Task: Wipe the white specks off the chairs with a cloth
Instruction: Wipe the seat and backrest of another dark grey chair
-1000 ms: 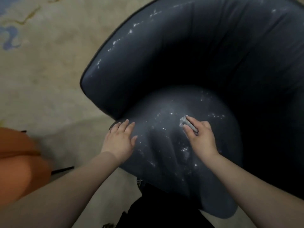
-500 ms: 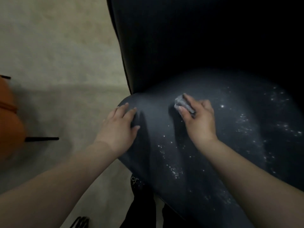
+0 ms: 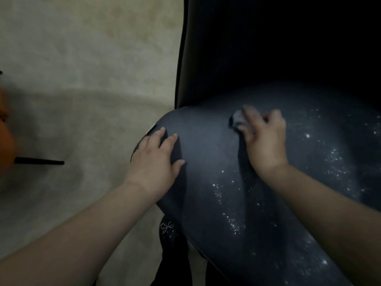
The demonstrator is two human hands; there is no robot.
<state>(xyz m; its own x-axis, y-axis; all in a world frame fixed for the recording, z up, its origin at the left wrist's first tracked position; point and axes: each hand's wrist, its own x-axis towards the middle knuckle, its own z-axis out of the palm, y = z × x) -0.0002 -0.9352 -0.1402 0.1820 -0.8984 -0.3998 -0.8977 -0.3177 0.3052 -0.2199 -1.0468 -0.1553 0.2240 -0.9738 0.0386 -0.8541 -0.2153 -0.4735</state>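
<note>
A dark blue-grey armchair (image 3: 206, 131) fills the right of the view, its seat cushion bulging toward me. White specks (image 3: 231, 219) dot the cushion's front and right side; the patch near my hands looks plain. My right hand (image 3: 263, 139) grips a small grey cloth (image 3: 237, 118) and presses it on the cushion's upper middle; it is blurred. My left hand (image 3: 154, 164) rests flat on the cushion's left edge, fingers spread.
Beige carpet (image 3: 82, 79) lies to the left of the chair. An orange chair (image 3: 5, 145) with a thin black leg (image 3: 39, 162) sits at the far left edge. The armchair's dark backrest (image 3: 268, 48) rises behind the cushion. Dark clothing (image 3: 169, 234) shows below.
The view has swung down and closer to the seat. My right hand has slid the cloth left and up across the cushion. My left hand stays on the cushion's left edge.
</note>
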